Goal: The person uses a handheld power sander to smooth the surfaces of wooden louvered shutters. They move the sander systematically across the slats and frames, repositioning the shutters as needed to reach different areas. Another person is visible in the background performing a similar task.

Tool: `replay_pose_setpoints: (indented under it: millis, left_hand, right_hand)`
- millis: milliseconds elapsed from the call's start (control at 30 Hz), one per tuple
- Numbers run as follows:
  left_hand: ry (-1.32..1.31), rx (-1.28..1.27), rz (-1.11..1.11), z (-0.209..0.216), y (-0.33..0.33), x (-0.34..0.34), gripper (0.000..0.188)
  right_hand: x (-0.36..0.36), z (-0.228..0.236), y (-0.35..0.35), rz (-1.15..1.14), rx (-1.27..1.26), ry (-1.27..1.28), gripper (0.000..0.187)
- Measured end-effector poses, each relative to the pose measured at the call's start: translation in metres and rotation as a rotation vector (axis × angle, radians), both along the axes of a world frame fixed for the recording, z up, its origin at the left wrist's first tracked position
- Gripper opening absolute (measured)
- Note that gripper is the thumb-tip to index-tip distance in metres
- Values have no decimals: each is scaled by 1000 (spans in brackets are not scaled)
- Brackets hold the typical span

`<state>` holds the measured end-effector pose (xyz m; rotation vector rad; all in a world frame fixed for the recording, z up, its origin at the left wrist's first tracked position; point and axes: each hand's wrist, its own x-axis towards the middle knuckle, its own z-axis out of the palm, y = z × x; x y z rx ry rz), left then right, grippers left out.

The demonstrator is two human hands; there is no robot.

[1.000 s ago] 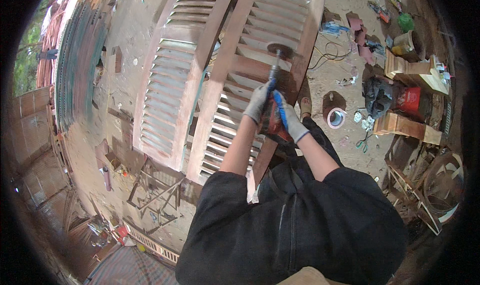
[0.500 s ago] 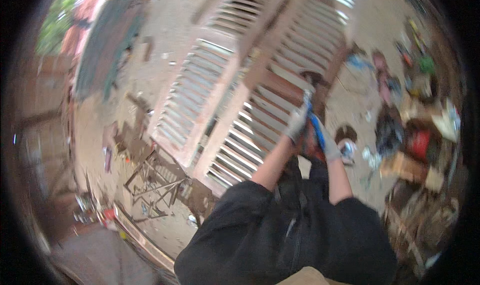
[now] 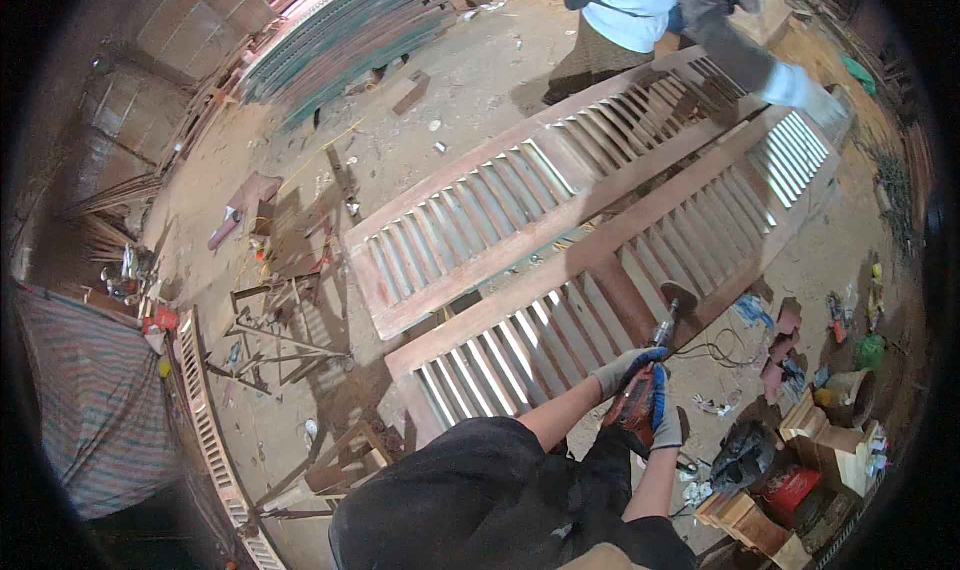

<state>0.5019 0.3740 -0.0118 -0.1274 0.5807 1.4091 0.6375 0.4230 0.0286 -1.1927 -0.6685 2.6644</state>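
Left hand: the gloved left hand (image 3: 622, 370) is wrapping closed around the front of the red angle grinder (image 3: 640, 402), steadying it.
Right hand: the gloved right hand (image 3: 665, 422) is gripping the rear of the grinder body, fingers curled shut around it.
Tool: the grinder's shaft is reaching up and away from both hands to a round sanding disc (image 3: 680, 297), which is meeting the frame rail of the louvered wooden shutter (image 3: 610, 300); whether it is pressing flat or riding on an edge is hard to tell from here.
Workpiece: the shutter is lying just beyond the hands, with a second louvered panel (image 3: 520, 210) farther out.
Other person: someone in a light shirt (image 3: 640, 5) is standing at the far end.
Doing it well: probably keeping the disc nearly flat, pressing lightly, and keeping the cord (image 3: 715, 352) behind the tool.
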Motion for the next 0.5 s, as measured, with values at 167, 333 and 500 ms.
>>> replay_pose_setpoints:
  millis: [167, 333, 500]
  left_hand:
    - [39, -48, 191, -10, 2, 9, 30]
    - [-238, 27, 30, -2, 12, 14, 34]
    - [-67, 35, 75, 23, 28, 22, 35]
  right_hand:
    - [4, 30, 9, -40, 69, -42, 41]
    - [17, 9, 29, 167, 297, -289, 55]
    - [8, 37, 30, 141, 192, -292, 63]
